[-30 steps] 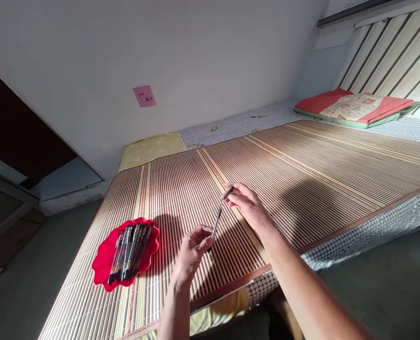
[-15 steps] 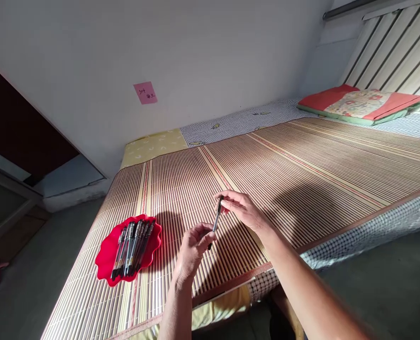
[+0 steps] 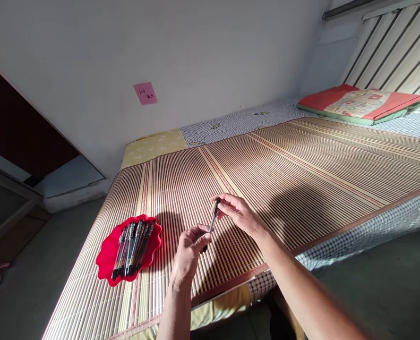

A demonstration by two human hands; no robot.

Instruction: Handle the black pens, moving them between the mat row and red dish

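Black-ended pen [image 3: 213, 222] near the front edge of the slatted mat [image 3: 181, 179]: left hand [image 3: 189, 248] pinches barrel, right hand [image 3: 241, 215] upper end; align both grips.

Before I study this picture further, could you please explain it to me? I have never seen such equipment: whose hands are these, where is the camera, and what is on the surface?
There is no robot here. You see a person's own bare hands, viewed by a camera worn on the head, looking forward and down.

The left hand grips the lower part of a slim pen, and the right hand holds its dark upper end. The pen is tilted, above a striped slatted mat.

On the mat, to the left, is a red wavy-edged dish with a bunch of similar pens. Farther away, at the right, lies a folded red and floral cloth item. A pink note is on the wall.
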